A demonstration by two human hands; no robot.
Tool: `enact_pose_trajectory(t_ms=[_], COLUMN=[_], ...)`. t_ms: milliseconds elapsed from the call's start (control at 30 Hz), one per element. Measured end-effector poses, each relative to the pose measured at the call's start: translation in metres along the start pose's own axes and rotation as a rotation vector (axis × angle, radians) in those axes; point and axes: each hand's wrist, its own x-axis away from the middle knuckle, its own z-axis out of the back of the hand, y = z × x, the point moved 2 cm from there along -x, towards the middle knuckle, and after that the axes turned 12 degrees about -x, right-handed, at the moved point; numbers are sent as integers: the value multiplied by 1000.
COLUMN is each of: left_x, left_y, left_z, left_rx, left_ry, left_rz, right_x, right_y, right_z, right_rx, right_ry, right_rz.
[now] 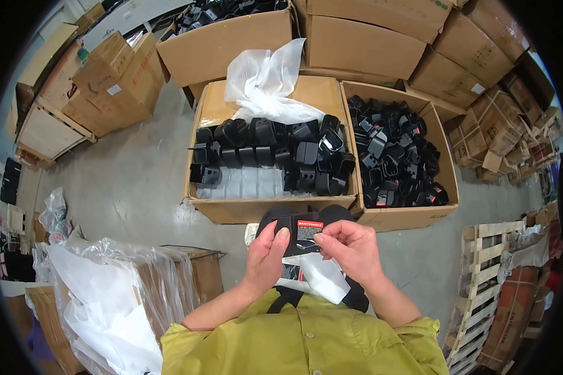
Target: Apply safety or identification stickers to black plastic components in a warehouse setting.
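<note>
My left hand [265, 256] grips a black plastic part [287, 220] in front of my body, thumb on its near face. A black label with a red header [309, 232] lies against that part. My right hand [353, 249] is closed, thumb and forefinger pinching at the label's right edge. Whether the label is fully stuck down, I cannot tell. Below the hands, a white backing sheet [325, 278] lies curled on my lap, with more printed labels [290, 272] partly hidden beside it.
Just ahead, an open carton [250, 211] holds black parts in rows, with translucent plastic film [266, 78] over its back. A second carton [406, 218] to its right is heaped with loose black parts. A wrapped box [187, 275] stands left, a wooden pallet [481, 275] right.
</note>
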Motion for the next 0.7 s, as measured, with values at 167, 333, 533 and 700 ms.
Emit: enact_pose_trajectory(t_ms=[167, 333, 533, 700], left_x=[1, 4, 6, 7], left_y=[-3, -6, -9, -10], left_z=[2, 2, 2, 1], left_rx=[9, 11, -25, -3], left_ry=[-12, -23, -2, -6], left_rz=[-7, 7, 5, -2], right_x=[-1, 0, 1, 3], right_y=[2, 2, 2, 3], right_z=[-3, -6, -7, -5], right_rx=[51, 71, 82, 88], right_ry=[3, 4, 11, 23], right_rz=[-1, 2, -2, -4])
